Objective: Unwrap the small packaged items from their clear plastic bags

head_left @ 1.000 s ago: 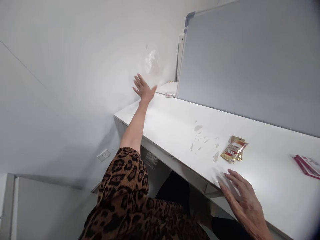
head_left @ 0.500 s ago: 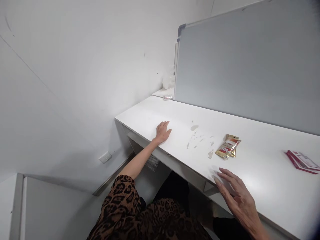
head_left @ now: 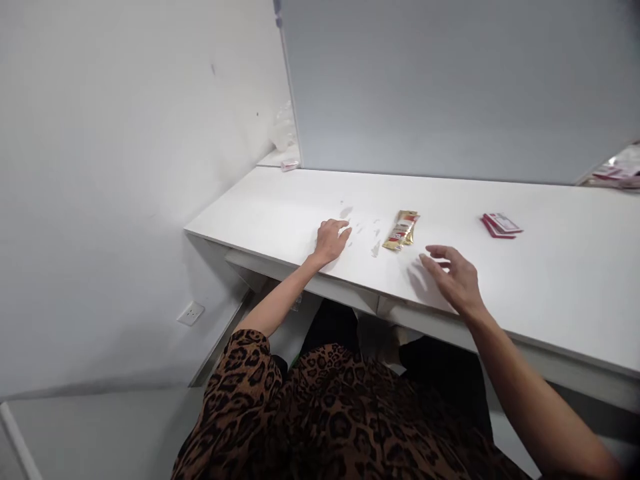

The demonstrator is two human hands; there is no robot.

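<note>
My left hand [head_left: 332,241] is over the white table [head_left: 240,207] near its front edge, fingers apart and holding nothing. To the right, my right hand [head_left: 454,277] hovers above the tabletop with its fingers apart and slightly curled, nothing in them; a shadow falls beneath it. Between the two hands, a little farther back, lie gold and red foil packets [head_left: 401,231], one overlapping another. Beyond my right hand rests a small stack of red and white flat packs or cards [head_left: 501,225]; their exact kind is unclear.
A grey-white board [head_left: 440,93] stands along the table's back edge. Grey worn patches [head_left: 376,248] mark the tabletop. A clear plastic bag [head_left: 284,127] and a small packet [head_left: 289,165] sit at the far left corner, by the wall. More packages [head_left: 620,168] show at the far right.
The view has turned to the right. My right hand has moved forward over the table, closer to the foil packets. My left hand has shifted right, toward the worn patches.
</note>
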